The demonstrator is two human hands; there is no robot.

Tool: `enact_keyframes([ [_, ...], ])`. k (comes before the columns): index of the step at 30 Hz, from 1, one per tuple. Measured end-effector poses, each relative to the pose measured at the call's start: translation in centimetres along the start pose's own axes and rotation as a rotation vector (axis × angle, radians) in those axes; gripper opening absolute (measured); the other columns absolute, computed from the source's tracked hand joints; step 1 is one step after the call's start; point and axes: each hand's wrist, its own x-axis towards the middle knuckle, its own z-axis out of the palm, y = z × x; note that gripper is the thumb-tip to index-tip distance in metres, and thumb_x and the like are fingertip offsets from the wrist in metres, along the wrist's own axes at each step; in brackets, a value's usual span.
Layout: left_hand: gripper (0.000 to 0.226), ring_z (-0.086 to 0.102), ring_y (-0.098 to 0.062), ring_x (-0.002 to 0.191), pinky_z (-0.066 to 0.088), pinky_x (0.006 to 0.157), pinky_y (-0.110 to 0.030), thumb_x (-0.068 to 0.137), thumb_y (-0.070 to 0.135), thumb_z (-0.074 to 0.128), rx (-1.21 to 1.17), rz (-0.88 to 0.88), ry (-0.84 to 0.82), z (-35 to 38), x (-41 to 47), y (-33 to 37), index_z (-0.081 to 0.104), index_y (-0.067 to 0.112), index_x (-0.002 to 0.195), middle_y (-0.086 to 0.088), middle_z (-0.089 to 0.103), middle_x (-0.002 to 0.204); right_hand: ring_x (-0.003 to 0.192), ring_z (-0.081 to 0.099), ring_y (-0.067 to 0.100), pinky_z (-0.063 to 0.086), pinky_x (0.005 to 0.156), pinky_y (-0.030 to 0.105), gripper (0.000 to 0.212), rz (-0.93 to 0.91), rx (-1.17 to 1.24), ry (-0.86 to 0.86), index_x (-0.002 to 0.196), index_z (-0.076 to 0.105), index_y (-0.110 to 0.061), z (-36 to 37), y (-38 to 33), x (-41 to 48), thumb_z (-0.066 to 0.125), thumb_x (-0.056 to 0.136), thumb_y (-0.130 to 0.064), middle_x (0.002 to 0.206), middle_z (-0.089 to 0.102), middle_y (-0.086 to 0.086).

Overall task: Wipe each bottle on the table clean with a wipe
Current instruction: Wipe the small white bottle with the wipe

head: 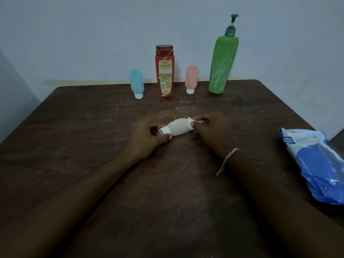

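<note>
Holds, in the left hand (149,135), the capped end of a small white bottle (178,128), thumb and fingers curled round the cap. Pinches, with the right hand (206,131), a crumpled white wipe (190,122) against the bottle's other, rounded end. Wears a thin chain bracelet (227,161) on the right wrist.

Keeps the bottle lying sideways near the middle of the table (74,146), cap to the left; cannot tell whether resting on the wood or held just above it. Looks smooth and matte, soft oval body, short round cap, pale all over.

Beneath: dark brown wood, worn and scuffed, flecked with white crumbs and scratches around the hands.

Along the far edge, standing in a row against a pale wall: a soft blue tube (136,83) on its white cap, leaning a little; a tall red bottle (164,71) with a printed label and flip cap; a soft pink tube (191,79) on its white cap; a tall green pump bottle (222,64). All streaked with white scribbles.

At the right edge, well apart from the hands: a glossy blue-and-white wipe pack (316,164), crinkled, lying flat.
</note>
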Motion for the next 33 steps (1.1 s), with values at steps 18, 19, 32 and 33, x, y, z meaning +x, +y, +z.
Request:
enact_keyframes([
  [18,0.035,0.063,-0.006,0.08,0.053,0.068,-0.027,0.072,0.038,0.086,0.037,-0.003,0.007,0.6,0.4,-1.1,0.074,0.023,0.101,0.012,0.069,0.09,0.089,0.062,0.003,0.044,0.079,0.007,0.021,-0.066,-0.06,-0.032,0.104,0.075,-0.022,0.3,-1.1,-0.6,0.071,0.085,-0.029,0.098,0.068,-0.012],
  [19,0.036,0.062,-0.006,0.08,0.052,0.068,-0.025,0.072,0.038,0.085,0.04,-0.004,0.007,0.7,0.5,-1.1,0.074,0.023,0.102,0.012,0.069,0.09,0.088,0.065,0.006,0.051,0.081,0.018,0.021,-0.025,-0.028,-0.012,0.103,0.075,-0.022,0.1,-0.9,-0.3,0.071,0.084,-0.029,0.096,0.071,-0.01],
  [32,0.031,0.06,-0.006,0.079,0.051,0.067,-0.027,0.072,0.035,0.086,0.044,-0.004,0.005,0.6,0.3,-0.7,0.072,0.023,0.097,0.011,0.066,0.088,0.086,0.065,0.005,0.052,0.084,0.024,0.02,-0.025,-0.013,0.028,0.101,0.077,-0.023,0.1,-0.8,-0.1,0.071,0.083,-0.028,0.095,0.074,-0.005],
  [33,0.031,0.06,-0.005,0.079,0.05,0.067,-0.026,0.072,0.035,0.086,0.044,-0.006,0.002,0.6,0.3,-0.6,0.072,0.024,0.098,0.012,0.066,0.088,0.084,0.066,0.005,0.054,0.083,0.028,0.019,-0.009,0.0,0.048,0.1,0.077,-0.023,-0.2,-0.6,0.0,0.07,0.083,-0.028,0.092,0.074,-0.006],
])
